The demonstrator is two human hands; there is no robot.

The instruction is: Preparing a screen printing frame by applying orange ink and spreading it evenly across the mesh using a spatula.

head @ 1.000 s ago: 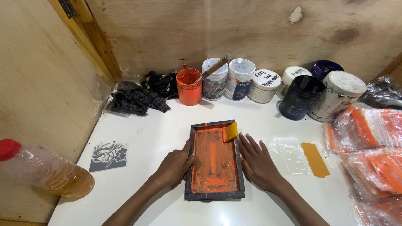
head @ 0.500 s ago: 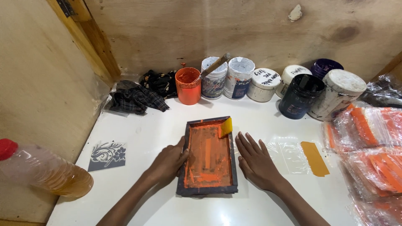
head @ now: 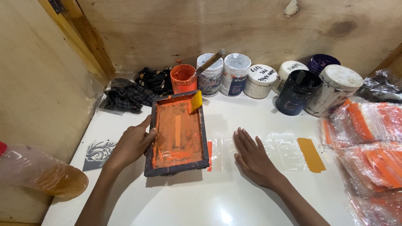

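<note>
A small dark-framed printing screen point(head: 178, 134) smeared with orange ink is tilted up off the white table. My left hand point(head: 132, 144) grips its left edge. A yellow squeegee point(head: 195, 101) leans in the frame's far right corner. Next to the frame lies a clear plastic bag point(head: 228, 152) with a fresh orange stripe at its left end. My right hand point(head: 251, 157) lies flat on that bag, fingers spread, holding nothing. A second clear bag point(head: 295, 150) with an orange-yellow strip lies further right.
Several paint jars point(head: 259, 79) and an open orange tub point(head: 183, 78) with a stick line the plywood back wall. Dark rags point(head: 134, 92) lie at the back left. Stacks of orange-striped bags point(head: 372, 138) fill the right side. A plastic bottle point(head: 39, 173) sits at the left.
My left hand has lifted and shifted the screen to the left, uncovering the printed bag. My right hand came off the frame and now presses on the bag.
</note>
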